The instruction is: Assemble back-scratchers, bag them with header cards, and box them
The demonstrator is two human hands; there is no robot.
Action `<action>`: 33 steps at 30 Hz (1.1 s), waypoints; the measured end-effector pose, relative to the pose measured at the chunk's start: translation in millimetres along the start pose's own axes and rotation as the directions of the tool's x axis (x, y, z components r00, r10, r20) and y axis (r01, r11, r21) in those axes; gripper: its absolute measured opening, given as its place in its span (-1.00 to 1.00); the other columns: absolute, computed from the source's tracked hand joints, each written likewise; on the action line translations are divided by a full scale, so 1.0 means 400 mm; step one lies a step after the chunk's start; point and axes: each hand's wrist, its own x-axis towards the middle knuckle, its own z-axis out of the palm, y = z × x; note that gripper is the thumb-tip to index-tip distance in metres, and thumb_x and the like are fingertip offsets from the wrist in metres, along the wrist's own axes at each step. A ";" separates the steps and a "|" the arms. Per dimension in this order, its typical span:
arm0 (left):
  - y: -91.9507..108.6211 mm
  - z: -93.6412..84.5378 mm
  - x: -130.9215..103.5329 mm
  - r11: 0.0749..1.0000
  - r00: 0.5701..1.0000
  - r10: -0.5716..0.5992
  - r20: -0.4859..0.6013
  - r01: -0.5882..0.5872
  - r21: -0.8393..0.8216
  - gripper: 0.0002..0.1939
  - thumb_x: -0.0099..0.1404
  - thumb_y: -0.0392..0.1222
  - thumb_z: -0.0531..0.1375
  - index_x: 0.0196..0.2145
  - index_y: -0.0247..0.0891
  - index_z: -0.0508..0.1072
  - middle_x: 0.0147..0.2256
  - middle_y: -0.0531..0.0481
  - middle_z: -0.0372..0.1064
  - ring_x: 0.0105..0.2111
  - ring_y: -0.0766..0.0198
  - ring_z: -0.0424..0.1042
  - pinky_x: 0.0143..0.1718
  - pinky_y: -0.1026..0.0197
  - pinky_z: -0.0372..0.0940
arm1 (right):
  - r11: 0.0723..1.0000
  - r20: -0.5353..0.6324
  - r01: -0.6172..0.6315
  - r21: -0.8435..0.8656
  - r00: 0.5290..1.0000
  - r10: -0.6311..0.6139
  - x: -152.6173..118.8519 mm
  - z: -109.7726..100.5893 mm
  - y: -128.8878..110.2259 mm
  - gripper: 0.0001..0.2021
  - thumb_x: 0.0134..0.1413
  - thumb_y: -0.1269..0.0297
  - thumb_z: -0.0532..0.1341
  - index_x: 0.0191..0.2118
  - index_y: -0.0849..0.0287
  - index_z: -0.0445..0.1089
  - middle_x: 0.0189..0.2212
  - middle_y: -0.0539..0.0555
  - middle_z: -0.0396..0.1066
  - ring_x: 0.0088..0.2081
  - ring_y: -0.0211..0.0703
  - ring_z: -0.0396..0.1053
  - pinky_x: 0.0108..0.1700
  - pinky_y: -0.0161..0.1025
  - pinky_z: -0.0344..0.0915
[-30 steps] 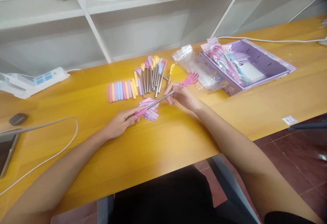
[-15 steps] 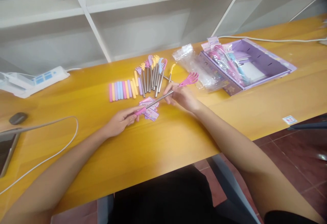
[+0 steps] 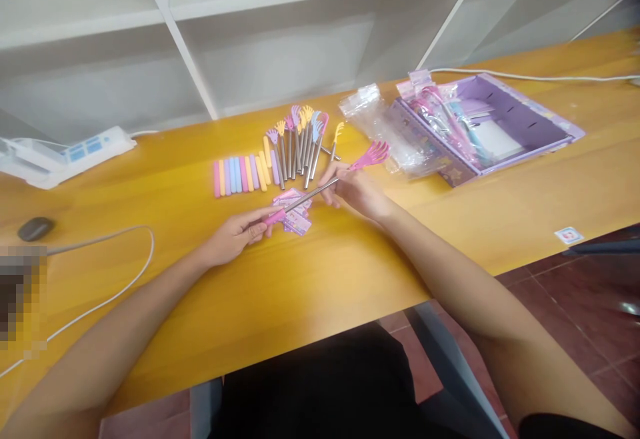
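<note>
Between my hands a back scratcher (image 3: 314, 192) slants up to the right, with a pink claw head, a metal rod and a pink handle. My left hand (image 3: 241, 233) is closed round the handle. The fingers of my right hand (image 3: 353, 191) grip the rod just below the claw. Under the rod lies a small pile of printed purple cards (image 3: 299, 224). Behind it are several metal rods with coloured claw heads (image 3: 300, 142), fanned out on the table. Left of these stretches a row of pastel handles (image 3: 243, 175).
A purple box (image 3: 537, 132) at the right holds bagged back scratchers (image 3: 447, 122), with clear plastic bags (image 3: 387, 135) beside it. A white power strip (image 3: 83, 157), a black earbud-case-like object (image 3: 35, 228) and a white cable (image 3: 150, 259) are at the left. A sticker (image 3: 569, 235) lies near the front edge.
Both hands keep their hold on the back scratcher, in nearly the same place. The view has shifted very slightly.
</note>
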 end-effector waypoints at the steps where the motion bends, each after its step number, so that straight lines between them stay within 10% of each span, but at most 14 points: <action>1: 0.000 0.000 0.000 1.000 1.000 -0.002 0.001 0.002 0.001 -0.43 0.60 0.05 0.15 0.44 -0.17 0.38 -0.26 -0.01 0.36 -0.41 0.36 0.16 -0.38 0.30 0.14 | 1.000 0.003 0.001 0.002 1.000 -0.001 -0.001 0.000 0.001 -0.59 0.41 -0.08 0.29 -0.20 0.25 0.50 -0.49 0.04 0.50 -0.50 -0.27 0.40 -0.47 -0.37 0.31; 33: 0.004 0.003 -0.001 1.000 1.000 0.015 0.011 -0.014 -0.012 -0.45 0.61 0.04 0.16 0.44 -0.14 0.40 -0.26 0.00 0.36 -0.41 0.38 0.17 -0.38 0.31 0.15 | 1.000 0.038 -0.024 0.012 0.999 0.024 -0.005 0.025 0.041 -0.59 0.44 -0.07 0.27 -0.21 0.26 0.45 -0.47 0.07 0.49 -0.41 -0.22 0.47 -0.43 -0.36 0.36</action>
